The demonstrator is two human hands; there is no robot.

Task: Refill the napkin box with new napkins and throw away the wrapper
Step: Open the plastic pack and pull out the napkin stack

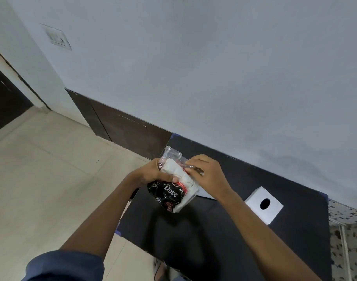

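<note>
I hold a napkin pack above the black table (214, 230). Its plastic wrapper (167, 196) is black with white "Dove" lettering and clear at the top, where it gapes. White napkins (174, 169) stick out of the opening. My left hand (153, 172) grips the pack from the left side. My right hand (206, 171) pinches the clear wrapper edge and the napkins at the top right. The white napkin box (274, 211) with a round black hole in its top stands on the table to the right, apart from both hands.
A flat white piece (206, 193) lies on the table behind my right wrist. The table meets the wall at the back. A floral-patterned cloth (350, 240) borders the table on the right. Tiled floor (41, 179) lies to the left.
</note>
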